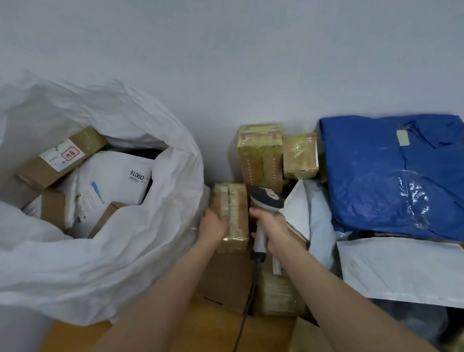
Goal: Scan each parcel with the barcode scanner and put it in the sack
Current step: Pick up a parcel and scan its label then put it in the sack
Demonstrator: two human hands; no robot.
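1. My left hand (213, 225) grips the parcel (235, 210), just right of the sack (144, 251).
2. My right hand (272, 230) is clamped round the scanner (267, 200).
3. No barcode is visible, so it is possibly underneath; I should turn the parcel before scanning.

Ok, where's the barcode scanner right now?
Centre of the head view: the right hand grips the scanner, just right of the taped box the left hand holds.
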